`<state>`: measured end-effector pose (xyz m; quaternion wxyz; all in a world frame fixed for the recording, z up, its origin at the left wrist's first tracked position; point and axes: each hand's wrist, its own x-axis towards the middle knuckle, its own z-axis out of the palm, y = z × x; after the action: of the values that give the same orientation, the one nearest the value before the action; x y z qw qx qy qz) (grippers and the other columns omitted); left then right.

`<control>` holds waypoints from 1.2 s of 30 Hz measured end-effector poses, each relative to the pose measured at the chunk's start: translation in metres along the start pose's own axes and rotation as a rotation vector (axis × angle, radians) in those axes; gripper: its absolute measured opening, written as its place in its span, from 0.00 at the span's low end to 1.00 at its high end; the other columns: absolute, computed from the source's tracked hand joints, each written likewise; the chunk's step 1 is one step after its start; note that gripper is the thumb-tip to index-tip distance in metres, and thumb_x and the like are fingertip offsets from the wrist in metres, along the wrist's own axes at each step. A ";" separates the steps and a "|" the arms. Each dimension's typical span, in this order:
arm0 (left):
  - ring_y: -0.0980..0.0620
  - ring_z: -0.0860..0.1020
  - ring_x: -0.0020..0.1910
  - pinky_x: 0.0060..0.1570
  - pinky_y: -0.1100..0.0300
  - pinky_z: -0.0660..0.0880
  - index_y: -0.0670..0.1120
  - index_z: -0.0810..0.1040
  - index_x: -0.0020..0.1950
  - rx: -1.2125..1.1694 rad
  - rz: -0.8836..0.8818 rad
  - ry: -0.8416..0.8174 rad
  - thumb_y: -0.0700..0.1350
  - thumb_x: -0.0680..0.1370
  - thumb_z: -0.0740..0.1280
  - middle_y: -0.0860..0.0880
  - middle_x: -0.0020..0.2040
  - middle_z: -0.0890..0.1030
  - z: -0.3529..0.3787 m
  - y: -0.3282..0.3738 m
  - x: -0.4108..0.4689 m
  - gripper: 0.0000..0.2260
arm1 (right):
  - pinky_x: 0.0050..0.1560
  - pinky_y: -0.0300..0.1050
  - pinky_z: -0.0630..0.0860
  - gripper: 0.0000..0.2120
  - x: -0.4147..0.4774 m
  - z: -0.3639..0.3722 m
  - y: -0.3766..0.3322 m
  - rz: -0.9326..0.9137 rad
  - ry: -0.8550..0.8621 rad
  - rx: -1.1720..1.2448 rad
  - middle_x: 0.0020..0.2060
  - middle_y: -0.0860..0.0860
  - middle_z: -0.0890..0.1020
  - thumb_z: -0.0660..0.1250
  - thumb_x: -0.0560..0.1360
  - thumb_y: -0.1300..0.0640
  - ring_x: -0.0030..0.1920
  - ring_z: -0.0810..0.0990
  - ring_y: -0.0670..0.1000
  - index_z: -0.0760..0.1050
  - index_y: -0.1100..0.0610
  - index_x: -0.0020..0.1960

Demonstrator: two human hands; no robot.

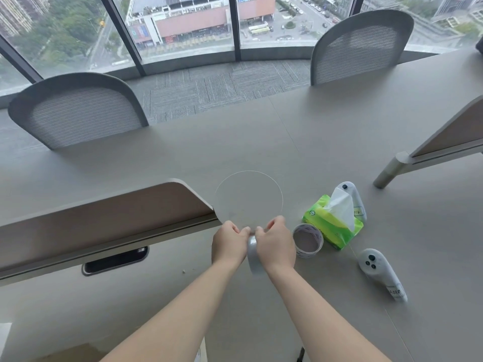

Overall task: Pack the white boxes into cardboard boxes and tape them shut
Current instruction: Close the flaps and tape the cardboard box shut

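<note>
A grey table point(183, 152) is set before a curved wall of windows, with a left chair point(75, 111) and a right chair point(363, 45) drawn up on its far side, 2 in all. A roll of clear tape point(253, 257) is held upright and edge-on above the table, and its band looks glossy and grey. It is gripped between the left hand point(228, 244) and the right hand point(274, 244). The fingers of both hands are curled and the fingertips are pinched together at the roll's top. Just to the right, a 2nd tape roll point(308, 240) lies with its opening upward, touching a green tissue pack point(332, 226).
</note>
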<state>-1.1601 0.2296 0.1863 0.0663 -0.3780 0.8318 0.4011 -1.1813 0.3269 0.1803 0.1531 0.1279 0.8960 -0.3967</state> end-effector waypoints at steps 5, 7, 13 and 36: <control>0.50 0.69 0.33 0.31 0.56 0.62 0.47 0.65 0.38 0.024 0.004 -0.003 0.52 0.78 0.66 0.50 0.35 0.73 -0.002 0.002 0.000 0.15 | 0.39 0.47 0.68 0.15 0.004 0.001 -0.001 0.039 -0.019 -0.065 0.42 0.51 0.80 0.64 0.77 0.44 0.44 0.76 0.56 0.72 0.57 0.47; 0.50 0.69 0.33 0.31 0.56 0.62 0.47 0.66 0.38 0.034 0.010 -0.007 0.52 0.78 0.66 0.50 0.35 0.73 -0.004 0.002 0.000 0.15 | 0.39 0.46 0.67 0.16 0.005 0.002 -0.002 0.045 -0.013 -0.074 0.43 0.51 0.80 0.64 0.77 0.43 0.44 0.76 0.55 0.73 0.57 0.47; 0.45 0.79 0.43 0.41 0.54 0.73 0.48 0.68 0.40 0.046 0.016 -0.048 0.51 0.78 0.63 0.47 0.42 0.81 -0.014 -0.004 -0.005 0.11 | 0.40 0.46 0.66 0.15 0.000 -0.005 0.000 0.023 -0.027 -0.099 0.42 0.49 0.79 0.63 0.78 0.42 0.43 0.73 0.54 0.73 0.55 0.46; 0.47 0.78 0.47 0.48 0.55 0.73 0.44 0.76 0.52 0.159 0.492 -0.258 0.49 0.80 0.66 0.48 0.47 0.80 -0.188 -0.158 -0.168 0.08 | 0.46 0.46 0.69 0.08 -0.260 0.016 -0.002 -0.227 0.071 -0.142 0.47 0.54 0.80 0.63 0.77 0.53 0.49 0.77 0.57 0.74 0.56 0.44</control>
<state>-0.8979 0.1290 0.2845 0.1019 -0.1041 0.9120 0.3835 -0.9394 0.2861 0.2693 0.0844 0.0286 0.9353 -0.3425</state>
